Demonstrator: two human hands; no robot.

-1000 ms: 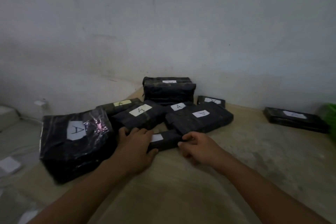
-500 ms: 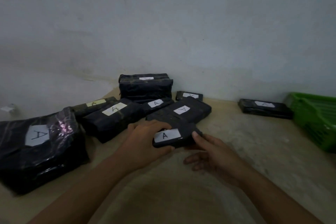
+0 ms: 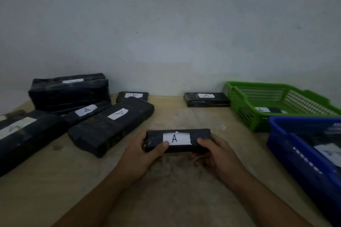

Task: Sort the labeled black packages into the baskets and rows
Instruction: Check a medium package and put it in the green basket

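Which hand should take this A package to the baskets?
Probably the right hand: it and the left hand both grip the package, but the green basket and blue basket lie rightward.

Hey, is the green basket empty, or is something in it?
Not empty. The green basket holds at least one labeled black package, lying flat on its floor near the front wall.

Bare tabletop [image 3: 175,114] open down the middle, back to the wall [image 3: 166,42] — passable. Left blocked by a cluster of black packages [image 3: 110,127]; right by green basket [image 3: 239,101] and blue basket [image 3: 284,143], a flat package [image 3: 206,100] just beside the green one.
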